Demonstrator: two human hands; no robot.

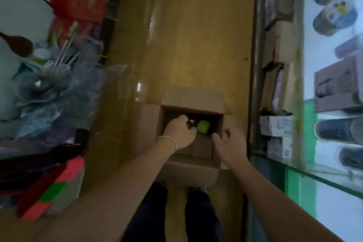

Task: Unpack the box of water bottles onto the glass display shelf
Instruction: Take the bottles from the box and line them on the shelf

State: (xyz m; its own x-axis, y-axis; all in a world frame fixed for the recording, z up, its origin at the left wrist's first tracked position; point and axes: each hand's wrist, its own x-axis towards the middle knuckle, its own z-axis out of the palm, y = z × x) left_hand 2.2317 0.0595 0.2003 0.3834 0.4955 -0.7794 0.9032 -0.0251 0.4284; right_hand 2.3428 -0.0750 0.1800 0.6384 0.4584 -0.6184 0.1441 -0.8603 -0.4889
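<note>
An open cardboard box (193, 96) stands on the yellow floor in front of my feet, its flaps spread out. My left hand (179, 131) reaches into it and grips a dark bottle top (190, 124); the rest of that bottle is hidden. Beside it in the box shows a bottle with a bright green cap (203, 126). My right hand (228, 146) rests on the box's near right flap, fingers loosely bent, holding nothing. The glass display shelf (306, 173) runs along the right, with several bottles (334, 128) lying on it.
Small white and brown boxes (277, 125) are stacked on lower shelves at the right. At the left are cluttered goods: plastic-wrapped items (49, 84), red packets (78, 4) and a pink and green box (57, 186). The floor aisle (196, 35) stretches beyond the box.
</note>
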